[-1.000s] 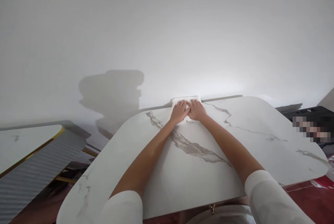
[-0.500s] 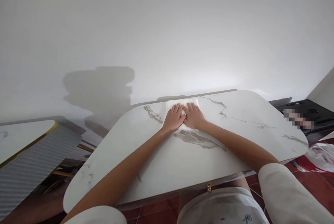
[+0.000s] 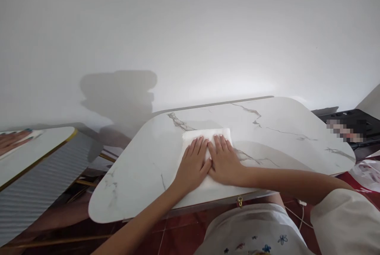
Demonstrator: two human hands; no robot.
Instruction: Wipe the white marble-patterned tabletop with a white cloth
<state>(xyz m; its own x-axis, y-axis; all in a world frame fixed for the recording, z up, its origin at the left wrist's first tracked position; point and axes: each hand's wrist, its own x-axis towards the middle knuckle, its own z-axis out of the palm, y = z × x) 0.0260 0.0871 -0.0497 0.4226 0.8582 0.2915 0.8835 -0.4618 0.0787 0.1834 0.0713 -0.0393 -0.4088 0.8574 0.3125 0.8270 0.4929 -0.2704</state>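
A folded white cloth (image 3: 190, 135) lies on a white marble-patterned table (image 3: 130, 179), close to the edge nearest me. Flat on its left part rests my left hand (image 3: 193, 164), fingers stretched forward. Beside it, my right hand (image 3: 226, 162) lies flat on the cloth's right part, its fingers also extended. The two hands meet at the thumbs. Neither hand is wrapped around the cloth; both press on it from above. Parts of the cloth are hidden beneath the palms.
At left, another person's hand (image 3: 13, 141) lies on something white on a gold-edged table (image 3: 53, 136). A black case-like object (image 3: 356, 116) stands beyond the right end. A white wall (image 3: 190, 41) rises behind. A white cable (image 3: 302, 217) lies on the red tiled floor (image 3: 181, 231).
Both my hands and the cloth have moved from near the table's far edge toward me. Another person's hand has come into view at the left.
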